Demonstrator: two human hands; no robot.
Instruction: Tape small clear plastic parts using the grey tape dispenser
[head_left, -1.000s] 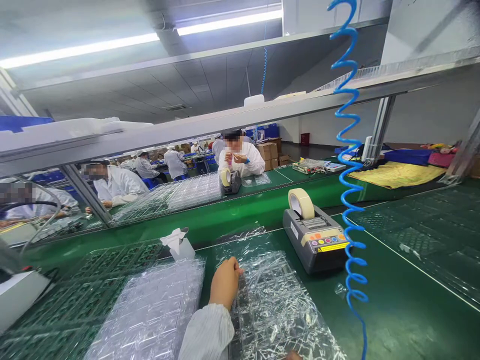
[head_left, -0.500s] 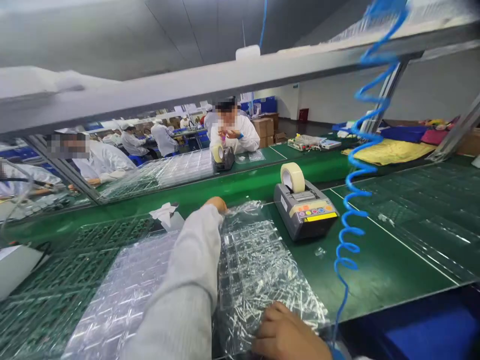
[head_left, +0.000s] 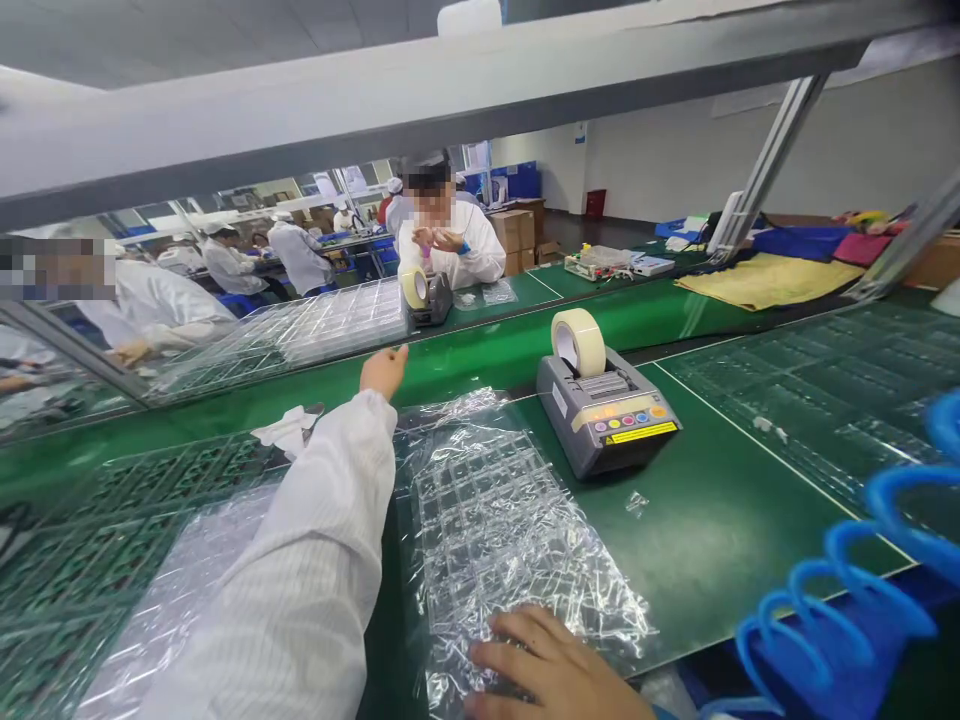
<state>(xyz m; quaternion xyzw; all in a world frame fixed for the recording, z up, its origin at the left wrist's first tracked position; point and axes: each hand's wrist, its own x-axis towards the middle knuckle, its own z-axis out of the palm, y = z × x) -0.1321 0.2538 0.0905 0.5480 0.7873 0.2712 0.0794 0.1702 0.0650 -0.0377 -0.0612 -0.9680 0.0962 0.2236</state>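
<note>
A clear plastic bag [head_left: 517, 530] lies flat on the green table in front of me, with a clear gridded plastic tray [head_left: 472, 480] showing through its wrinkled film. On the bag's near end my right hand [head_left: 562, 665] rests open, fingers spread. My left hand [head_left: 384, 374] is beyond the bag's far left corner, above the table's back edge and apart from the film. Its fingers look curled, and I see nothing in them. Clear plastic trays [head_left: 187, 560] lie left of the bag, partly hidden by my left sleeve.
A grey tape dispenser [head_left: 607, 410] with a cream tape roll [head_left: 579, 342] stands right of the bag. A small plastic scrap [head_left: 637, 503] lies near it. A coiled blue hose [head_left: 817, 590] hangs at lower right. A co-worker [head_left: 454, 235] sits across the bench.
My left hand has moved off the bag's far edge, leftward and up. The fingers of my right hand have spread on the film. The blue hose has swung lower right and the view has shifted.
</note>
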